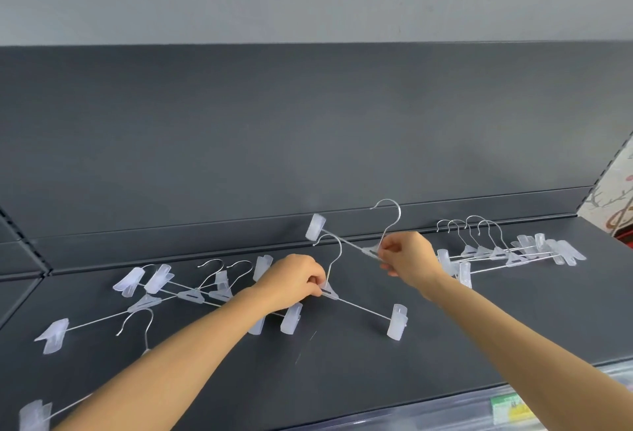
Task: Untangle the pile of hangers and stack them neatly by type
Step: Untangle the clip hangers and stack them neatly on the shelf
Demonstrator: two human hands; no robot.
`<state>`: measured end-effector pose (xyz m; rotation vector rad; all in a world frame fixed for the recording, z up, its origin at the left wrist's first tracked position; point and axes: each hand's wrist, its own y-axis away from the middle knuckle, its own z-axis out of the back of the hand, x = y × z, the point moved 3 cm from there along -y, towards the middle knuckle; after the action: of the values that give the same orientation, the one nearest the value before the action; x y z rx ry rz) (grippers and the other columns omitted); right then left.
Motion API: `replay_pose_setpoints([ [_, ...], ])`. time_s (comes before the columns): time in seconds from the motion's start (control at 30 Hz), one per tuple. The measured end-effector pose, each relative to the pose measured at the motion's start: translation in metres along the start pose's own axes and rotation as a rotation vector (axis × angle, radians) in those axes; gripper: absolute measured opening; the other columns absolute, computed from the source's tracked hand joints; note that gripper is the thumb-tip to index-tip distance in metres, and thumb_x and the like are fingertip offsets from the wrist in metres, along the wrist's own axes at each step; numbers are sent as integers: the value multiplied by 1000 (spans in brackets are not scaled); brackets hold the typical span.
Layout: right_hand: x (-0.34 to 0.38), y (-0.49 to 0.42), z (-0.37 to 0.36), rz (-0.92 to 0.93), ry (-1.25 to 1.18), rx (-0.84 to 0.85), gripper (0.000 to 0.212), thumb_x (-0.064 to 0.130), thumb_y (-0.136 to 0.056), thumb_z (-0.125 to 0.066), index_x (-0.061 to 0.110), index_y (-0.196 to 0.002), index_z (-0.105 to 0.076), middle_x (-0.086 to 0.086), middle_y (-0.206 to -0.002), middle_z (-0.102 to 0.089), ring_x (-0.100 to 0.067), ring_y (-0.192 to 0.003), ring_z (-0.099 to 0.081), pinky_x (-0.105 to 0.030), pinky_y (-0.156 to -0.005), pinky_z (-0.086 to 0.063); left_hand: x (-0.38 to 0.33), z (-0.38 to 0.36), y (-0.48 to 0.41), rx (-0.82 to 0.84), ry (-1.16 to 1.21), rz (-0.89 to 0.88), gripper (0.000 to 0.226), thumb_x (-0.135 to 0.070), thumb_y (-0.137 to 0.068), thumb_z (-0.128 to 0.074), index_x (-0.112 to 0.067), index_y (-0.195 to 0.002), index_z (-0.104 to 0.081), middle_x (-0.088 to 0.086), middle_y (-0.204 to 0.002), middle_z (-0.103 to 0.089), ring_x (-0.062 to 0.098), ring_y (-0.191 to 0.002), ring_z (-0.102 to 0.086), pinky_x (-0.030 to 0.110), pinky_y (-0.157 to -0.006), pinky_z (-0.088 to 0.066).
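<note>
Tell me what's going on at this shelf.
A person is sorting clear clip hangers on a dark shelf. The left hand pinches the middle of the near hanger, which lies on the shelf. The right hand pinches the middle of the far hanger, held tilted. Several hangers lie in a sorted stack on the right, and a loose pile waits on the left.

The hangers (496, 252) have hooks (399, 213) and rods (363, 308) of thin, bright, shiny metal wire. Their clips (397, 322) and middle pieces are smooth, frosted, see-through plastic. The shelf (342, 379) and its back panel (308, 122) look like dark grey painted metal, matt and smooth. The front strip (565, 396) is glossy clear plastic over a paper label (510, 411).
</note>
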<state>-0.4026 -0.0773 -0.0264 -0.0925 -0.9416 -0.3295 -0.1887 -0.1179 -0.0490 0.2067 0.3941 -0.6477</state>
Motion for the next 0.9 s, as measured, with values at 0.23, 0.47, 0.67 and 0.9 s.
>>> replay_pose_setpoints([
  [0.23,1,9,-28,68,164,283,16,4,-78,-56,10,-72,-70,-8,-65,-69,-16,-57,-61,-33,-70,-58,-19,-6,0,-71,-72,-57,12,-23,-89,-60,-19,-97,-67,-6,-94,-60,15,-90,-55,28,-73,-41],
  [0.47,0,11,-37,136,163,347,15,3,-78,-57,7,-75,-71,-3,-63,-67,-15,-58,-58,-31,-70,-56,-20,-10,-4,-74,-99,-46,26,-27,-87,-63,-16,-109,-57,-4,-113,-53,16,-104,-48,29,-84,-42],
  [0.67,3,18,-39,325,326,190,12,13,-86,-59,12,-92,-70,-1,-85,-66,-18,-77,-58,-30,-73,-48,-17,-17,-7,104,65,67,18,-23,-89,-60,-10,-101,-59,2,-90,-63,21,-79,-55,35,-75,-47],
  [0.9,-2,35,-48,513,595,129,21,24,-92,-55,9,-103,-66,-7,-99,-60,-26,-96,-54,-33,-78,-44,-10,-11,-10,76,166,109,8,-16,-87,-61,-11,-93,-63,-5,-79,-61,13,-72,-54,25,-68,-43],
])
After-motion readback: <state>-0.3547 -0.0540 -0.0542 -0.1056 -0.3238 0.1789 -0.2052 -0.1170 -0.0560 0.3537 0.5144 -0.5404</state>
